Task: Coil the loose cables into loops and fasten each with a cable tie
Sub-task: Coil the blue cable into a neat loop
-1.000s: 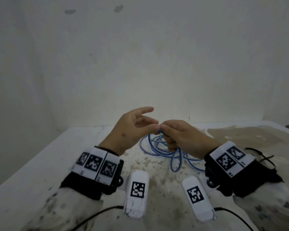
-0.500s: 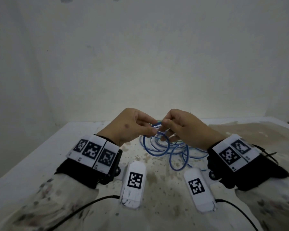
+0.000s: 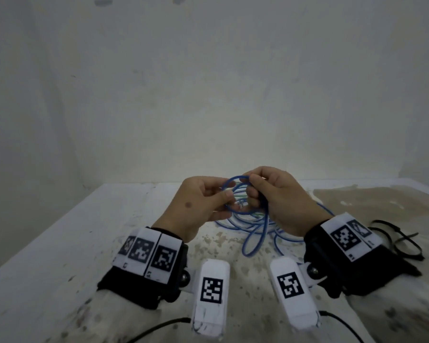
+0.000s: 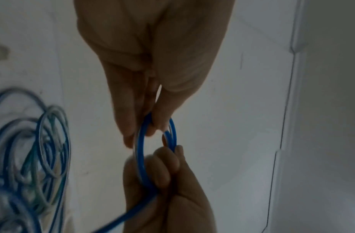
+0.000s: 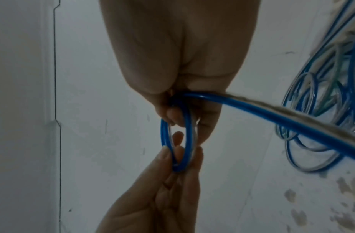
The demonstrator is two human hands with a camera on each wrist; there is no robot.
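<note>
A long blue cable lies in loose turns (image 3: 262, 233) on the white table (image 3: 60, 243). Its near part is wound into a small loop (image 3: 225, 185) lifted just above the table. My left hand (image 3: 227, 199) pinches the loop's left side between thumb and fingers. My right hand (image 3: 252, 191) grips the loop's right side with curled fingers. In the left wrist view my left fingertips (image 4: 130, 135) clamp the loop (image 4: 140, 157) from above. In the right wrist view the loop (image 5: 189, 129) sits under my right hand, and the cable (image 5: 272, 117) trails off to the heap (image 5: 322, 110).
Several black cable ties (image 3: 404, 253) lie on the table just right of my right wrist. A brown stained patch (image 3: 369, 201) covers the table's right side. A plain wall stands close behind the table's far edge (image 3: 139, 184).
Both hands pinched one point of the cable a second ago. They have since wound it into a small round loop and now hold it by its two sides, shifted slightly right.
</note>
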